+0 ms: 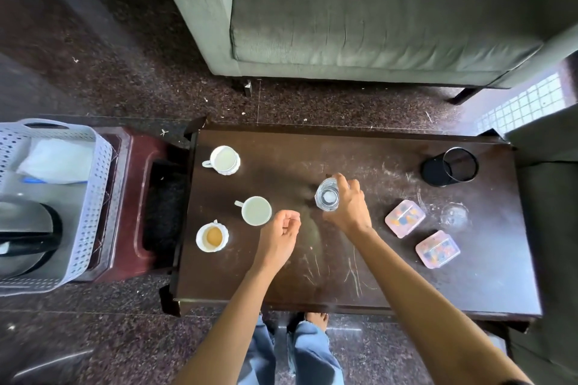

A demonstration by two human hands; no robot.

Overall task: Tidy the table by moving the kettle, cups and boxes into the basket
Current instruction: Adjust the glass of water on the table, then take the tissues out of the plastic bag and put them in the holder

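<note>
right hand [347, 208] wraps the clear plastic water bottle [327, 196] at the middle of the dark wooden surface [469, 275]. left hand [279, 236] hangs loosely curled, holding nothing, just beside it. three white ceramic cups [256, 210] stand left of the bottle, two pink lidded boxes [405, 218] to its right. further left, the steel kettle [25, 234] sits in the lavender perforated basket [97, 197], with what looks like a white packet behind it.
</note>
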